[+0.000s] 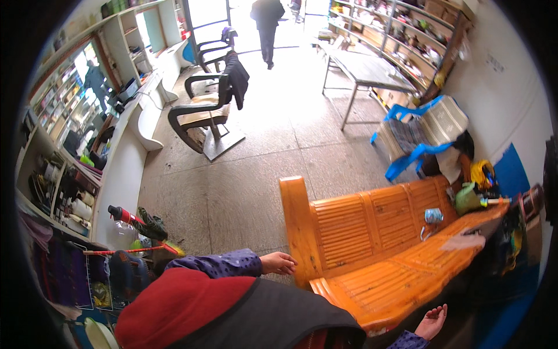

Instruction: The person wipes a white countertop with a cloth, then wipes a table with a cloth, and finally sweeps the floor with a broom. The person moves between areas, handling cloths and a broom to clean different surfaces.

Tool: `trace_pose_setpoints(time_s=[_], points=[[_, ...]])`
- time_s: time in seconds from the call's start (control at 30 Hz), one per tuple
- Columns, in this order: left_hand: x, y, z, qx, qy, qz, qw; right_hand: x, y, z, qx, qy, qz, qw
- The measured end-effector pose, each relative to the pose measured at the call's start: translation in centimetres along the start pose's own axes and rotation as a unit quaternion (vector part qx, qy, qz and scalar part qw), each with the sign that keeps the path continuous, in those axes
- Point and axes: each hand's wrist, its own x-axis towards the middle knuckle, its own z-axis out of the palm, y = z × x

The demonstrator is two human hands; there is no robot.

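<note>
My left hand [279,263] reaches out in a purple dotted sleeve beside the near end of an orange wooden bench [343,230]. Its fingers are loosely extended and nothing shows in them; whether they touch the bench post I cannot tell. Lower right, in front of the bench's edge, my right hand [431,321] is raised with slightly curled, parted fingers and holds nothing. On the bench lie a small blue-and-white bundle [433,216] and a pale cloth or sheet [463,241]. Red and dark clothing [192,305] covers much of the lower view.
A blue plastic chair [407,160] with a striped cover stands beyond the bench, near a metal-legged table [372,70] and loaded shelves [401,35]. Barber-style chairs [203,107] face a mirrored counter [119,168] at left. A person [267,26] stands at the bright doorway.
</note>
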Motion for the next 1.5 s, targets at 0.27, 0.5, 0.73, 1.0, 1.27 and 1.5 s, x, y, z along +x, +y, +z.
trace_pose_setpoints(time_s=[0.27,0.5,0.73,1.0,1.27,1.5], points=[[-5.6,3.5,-19.5,-0.034,0.019,0.078,0.996,-9.5,19.1,23.5,0.043,-0.083,0.250,0.964],[-13.5,1.8,-38.4,-0.127,0.238,0.152,0.951,-19.6,39.7,39.6,-0.304,-0.382,0.452,0.747],[-10.8,16.4,-43.1,0.040,0.112,0.159,0.980,-16.4,52.2,54.0,-0.434,-0.464,0.411,0.653],[0.4,51.4,-33.7,0.369,-0.228,0.459,0.775,2.7,65.5,76.6,-0.510,-0.483,0.224,0.675],[2.9,71.0,-41.6,0.325,-0.031,0.596,0.733,14.0,65.3,117.0,-0.460,-0.506,0.061,0.727],[3.8,84.8,-53.1,0.522,0.107,0.605,0.591,15.9,70.5,132.9,-0.691,-0.483,-0.032,0.537]])
